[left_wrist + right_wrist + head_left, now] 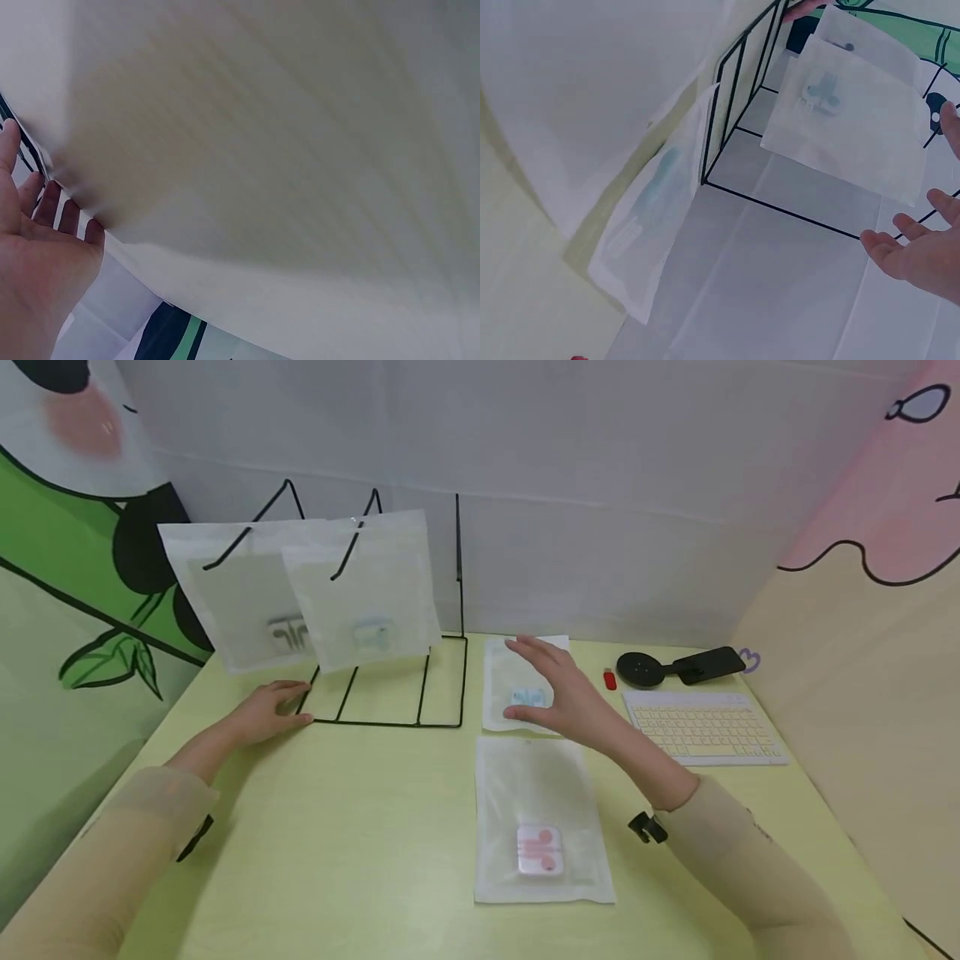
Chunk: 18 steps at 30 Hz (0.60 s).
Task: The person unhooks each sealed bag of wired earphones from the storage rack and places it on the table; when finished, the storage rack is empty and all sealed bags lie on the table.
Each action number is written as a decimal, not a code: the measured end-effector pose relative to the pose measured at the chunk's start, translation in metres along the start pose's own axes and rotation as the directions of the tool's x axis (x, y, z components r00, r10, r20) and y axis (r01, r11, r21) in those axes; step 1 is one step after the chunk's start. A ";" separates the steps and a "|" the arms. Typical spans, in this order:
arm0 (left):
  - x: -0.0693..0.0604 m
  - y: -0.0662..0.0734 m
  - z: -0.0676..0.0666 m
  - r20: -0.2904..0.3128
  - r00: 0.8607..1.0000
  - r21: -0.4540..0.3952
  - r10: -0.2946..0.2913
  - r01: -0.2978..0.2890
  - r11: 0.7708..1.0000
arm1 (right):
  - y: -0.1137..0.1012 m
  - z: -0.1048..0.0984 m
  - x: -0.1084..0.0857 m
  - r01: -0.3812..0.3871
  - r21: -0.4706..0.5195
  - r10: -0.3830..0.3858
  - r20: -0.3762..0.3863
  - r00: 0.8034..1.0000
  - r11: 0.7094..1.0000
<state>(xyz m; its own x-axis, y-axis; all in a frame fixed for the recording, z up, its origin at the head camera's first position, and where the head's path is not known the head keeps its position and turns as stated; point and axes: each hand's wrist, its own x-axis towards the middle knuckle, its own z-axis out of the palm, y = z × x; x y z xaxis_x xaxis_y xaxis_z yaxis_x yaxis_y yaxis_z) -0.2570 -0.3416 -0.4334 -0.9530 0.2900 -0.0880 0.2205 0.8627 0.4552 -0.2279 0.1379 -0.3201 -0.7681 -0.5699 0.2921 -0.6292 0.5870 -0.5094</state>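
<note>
A black wire rack (375,724) stands on the table at centre left. My left hand (262,714) lies on the tabletop at its base, fingertips and thumb touching the left base wire. From the hooks hang two translucent white bags: the left bag (225,602) shows a dark-grey earphone set, the right bag (360,602) a blue one. My right hand (562,697) hovers with thumb and fingers spread and nothing between them. Beneath it lies another bag (498,668) with a blue set. Nearer me is a bag (502,777) with a pink earphone case (540,850).
At the right are a white keyboard (705,727), a black folding stand (708,665) with a round base, and a small red USB stick (609,679). A bare upright wire (458,543) rises at the rack's right side. A pale cloth wall (600,527) closes the back.
</note>
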 end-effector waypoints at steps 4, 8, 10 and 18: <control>-0.001 0.000 0.000 -0.004 1.000 -0.004 0.003 -0.003 1.000 | -0.006 0.003 0.022 0.039 0.025 -0.038 -0.042 0.998 0.999; 0.000 0.001 0.001 -0.002 1.000 0.001 0.009 -0.009 1.000 | -0.009 0.009 0.044 0.079 0.053 -0.074 -0.081 0.994 0.995; -0.001 0.001 0.000 0.000 1.000 0.002 0.006 -0.006 1.000 | -0.011 0.014 0.056 0.095 0.069 -0.088 -0.097 0.991 0.993; -0.003 0.005 -0.003 0.003 1.000 0.001 0.008 -0.008 1.000 | -0.019 0.031 0.102 0.136 0.127 -0.112 -0.175 0.978 0.983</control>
<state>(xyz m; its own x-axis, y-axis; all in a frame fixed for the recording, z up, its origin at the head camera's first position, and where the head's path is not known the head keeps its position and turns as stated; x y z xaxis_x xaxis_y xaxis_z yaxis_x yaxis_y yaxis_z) -0.2532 -0.3390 -0.4284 -0.9507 0.2976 -0.0869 0.2279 0.8607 0.4552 -0.2910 0.0507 -0.3061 -0.7013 -0.5228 0.4846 -0.7074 0.4264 -0.5637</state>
